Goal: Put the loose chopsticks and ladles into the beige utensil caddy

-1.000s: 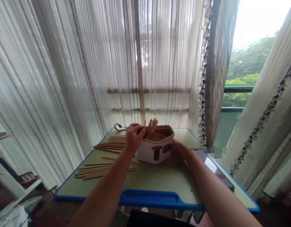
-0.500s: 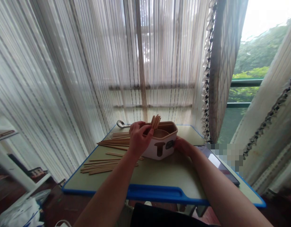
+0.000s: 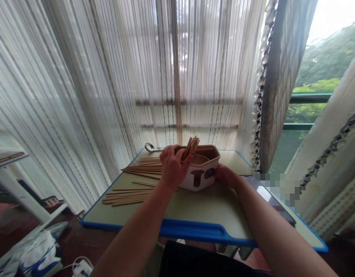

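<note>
A white storage container (image 3: 197, 179) with a tan rim and brown pictures on its side stands near the middle of the table. Inside it is a round inner compartment (image 3: 199, 158), and a bundle of light wooden chopsticks (image 3: 192, 146) sticks up, leaning right. My left hand (image 3: 174, 163) is over the container's left rim, its thumb and fingers closed about the lower part of that bundle; the fingertips are partly hidden. Against the container's right side, my right hand (image 3: 226, 176) grips the wall, with its fingers mostly out of sight behind it.
Darker chopsticks (image 3: 141, 169) and lighter chopsticks (image 3: 125, 197) lie in groups at the left. A slotted metal ladle (image 3: 150, 147) rests at the back. At the right lies a dark-edged tablet (image 3: 271, 199). The table (image 3: 206, 209) has a blue edge; curtains (image 3: 122, 77) hang behind.
My left fingers have moved in closer around the bundle, and the thumb sits further along it. My right hand stays on the container. The whole view has shifted slightly.
</note>
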